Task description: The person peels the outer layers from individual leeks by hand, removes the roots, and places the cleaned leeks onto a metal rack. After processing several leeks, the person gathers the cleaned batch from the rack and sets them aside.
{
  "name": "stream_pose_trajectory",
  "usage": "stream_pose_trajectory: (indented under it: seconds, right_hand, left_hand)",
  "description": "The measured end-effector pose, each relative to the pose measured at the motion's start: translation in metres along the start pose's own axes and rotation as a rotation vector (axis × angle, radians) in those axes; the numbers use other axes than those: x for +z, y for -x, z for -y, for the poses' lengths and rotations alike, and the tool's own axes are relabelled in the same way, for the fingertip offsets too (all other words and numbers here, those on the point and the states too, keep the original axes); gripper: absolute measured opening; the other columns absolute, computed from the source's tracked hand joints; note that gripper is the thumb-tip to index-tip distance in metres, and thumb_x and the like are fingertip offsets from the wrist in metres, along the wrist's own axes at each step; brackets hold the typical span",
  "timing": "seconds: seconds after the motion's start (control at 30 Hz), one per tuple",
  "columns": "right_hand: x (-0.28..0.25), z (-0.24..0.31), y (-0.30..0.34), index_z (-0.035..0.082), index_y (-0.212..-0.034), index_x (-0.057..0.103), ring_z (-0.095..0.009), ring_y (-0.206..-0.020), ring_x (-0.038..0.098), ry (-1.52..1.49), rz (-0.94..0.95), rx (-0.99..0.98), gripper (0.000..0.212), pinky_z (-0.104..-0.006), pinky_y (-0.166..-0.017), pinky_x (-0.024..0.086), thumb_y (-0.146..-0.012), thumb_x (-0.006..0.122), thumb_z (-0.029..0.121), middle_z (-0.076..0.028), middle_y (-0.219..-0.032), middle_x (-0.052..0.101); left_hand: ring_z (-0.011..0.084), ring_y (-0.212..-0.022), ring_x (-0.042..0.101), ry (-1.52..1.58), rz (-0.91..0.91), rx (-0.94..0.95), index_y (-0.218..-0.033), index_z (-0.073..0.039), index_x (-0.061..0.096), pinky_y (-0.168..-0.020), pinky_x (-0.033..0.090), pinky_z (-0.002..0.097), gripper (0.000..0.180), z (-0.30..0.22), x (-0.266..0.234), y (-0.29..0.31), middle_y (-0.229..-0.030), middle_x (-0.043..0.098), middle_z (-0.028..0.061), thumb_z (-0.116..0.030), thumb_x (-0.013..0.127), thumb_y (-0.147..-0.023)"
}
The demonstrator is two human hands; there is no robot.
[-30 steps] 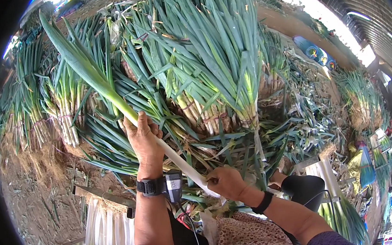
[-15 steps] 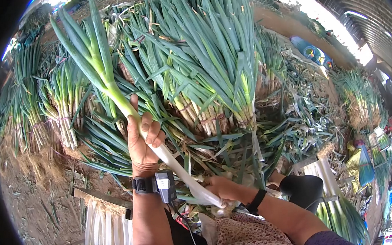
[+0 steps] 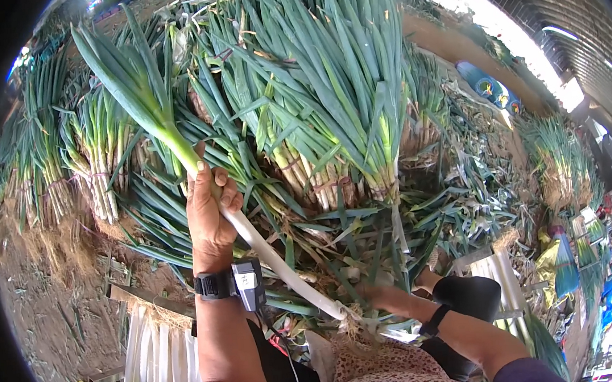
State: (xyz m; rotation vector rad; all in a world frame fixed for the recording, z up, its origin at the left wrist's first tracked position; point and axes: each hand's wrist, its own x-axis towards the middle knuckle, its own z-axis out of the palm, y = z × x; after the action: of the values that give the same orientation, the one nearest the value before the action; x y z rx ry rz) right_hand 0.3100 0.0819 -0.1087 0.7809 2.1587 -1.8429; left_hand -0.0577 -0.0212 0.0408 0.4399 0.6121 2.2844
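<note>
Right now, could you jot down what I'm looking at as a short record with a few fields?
Setting: dirt floor under an arched roof
Left hand: grips one long leek where white stalk meets green leaves
Right hand: at the leek's root end, blurred
Behind: tied leek bundles heaped up
Lower left: cleaned white stalks laid side by side
Left wrist: black watch

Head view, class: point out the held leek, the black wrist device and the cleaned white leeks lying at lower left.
Held leek (image 3: pixel 275 259), head view, white stalk.
Black wrist device (image 3: pixel 247 285), head view, body.
Cleaned white leeks (image 3: pixel 157 364), head view, stalks.
</note>
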Motion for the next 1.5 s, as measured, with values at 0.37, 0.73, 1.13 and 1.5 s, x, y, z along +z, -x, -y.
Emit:
stream_pose_trajectory:
  seconds: [0.37, 0.73, 1.13, 1.5]
  right_hand:
    - [0.027, 0.097, -0.003, 0.006, -0.103, 0.060, -0.034, -0.081, 0.058, 0.719, 0.057, -0.272, 0.028, -0.0404, -0.066, 0.048, -0.081, 0.053, 0.021, -0.013, -0.091, 0.060]
    - [0.035, 0.075, 0.006, 0.003, -0.110, 0.055, -0.012, -0.069, 0.058, -0.080, -0.267, 0.059, 0.045, -0.0294, -0.058, 0.045, -0.079, 0.065, 0.034, -0.011, -0.088, 0.059]
    - [-0.027, -0.058, 0.031, 0.003, -0.122, 0.044, -0.040, -0.101, 0.054, 0.732, -0.065, 0.552, 0.052, -0.0431, -0.083, 0.045, -0.075, 0.060, 0.020, -0.025, -0.112, 0.054]
    - [-0.055, 0.253, 0.014, 0.011, -0.119, 0.051, -0.023, -0.115, 0.044, 1.760, -0.445, -0.476, 0.042, -0.0455, -0.101, 0.021, -0.077, 0.054, 0.018, -0.008, -0.110, 0.055]
  left_hand:
    - [0.0062, -0.049, 0.037, -0.079, -0.202, 0.043, -0.128, -0.014, 0.038, -0.041, 0.032, 0.0186, 0.040, 0.002, -0.004, 0.006, -0.070, 0.043, -0.0016, -0.025, 0.051, -0.092]
    - [0.0084, -0.050, 0.038, -0.238, -0.435, 0.208, -0.120, -0.015, 0.040, -0.044, 0.032, 0.0229, 0.033, 0.008, -0.007, -0.007, -0.072, 0.043, -0.0011, -0.023, 0.052, -0.091]
    - [0.0078, -0.047, 0.035, -0.256, -0.238, 0.070, -0.121, -0.011, 0.040, -0.040, 0.032, 0.0220, 0.037, 0.010, 0.003, 0.014, -0.066, 0.039, -0.0004, -0.031, 0.050, -0.092]
    - [0.0415, -0.076, 0.058, -1.296, 0.516, 0.223, -0.104, 0.002, 0.048, -0.058, 0.046, 0.0402, 0.030, 0.134, 0.051, 0.067, -0.078, 0.059, 0.0224, -0.014, 0.060, -0.082]
